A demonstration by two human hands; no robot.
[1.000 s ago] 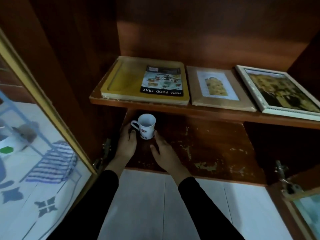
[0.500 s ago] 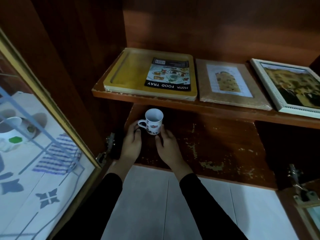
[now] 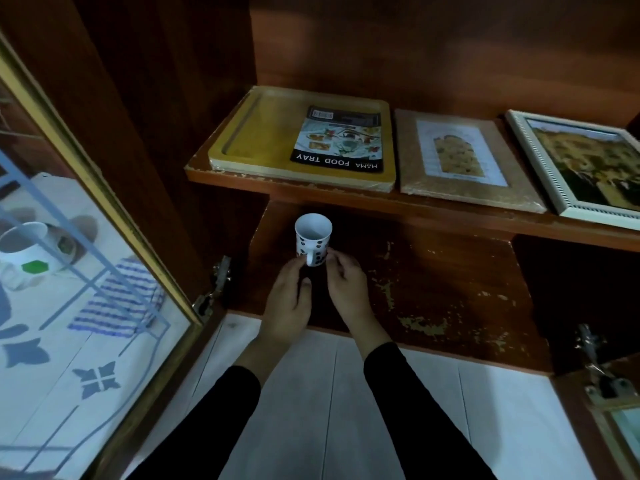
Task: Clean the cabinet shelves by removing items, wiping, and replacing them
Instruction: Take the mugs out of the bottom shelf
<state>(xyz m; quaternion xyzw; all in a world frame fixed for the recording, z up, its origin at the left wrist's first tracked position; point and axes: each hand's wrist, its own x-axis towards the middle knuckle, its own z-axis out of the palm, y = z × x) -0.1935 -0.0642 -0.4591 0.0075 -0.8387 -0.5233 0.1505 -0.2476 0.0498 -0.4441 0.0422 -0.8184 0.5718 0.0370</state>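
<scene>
On lower shelf [image 3: 450,289] | mug [image 3: 312,237] upright between left hand [image 3: 289,303], right hand [image 3: 348,289] | both grip its base

Shelf [image 3: 450,211], food tray [image 3: 263,140], brown frame [image 3: 460,157], white frame [image 3: 585,164]
</scene>
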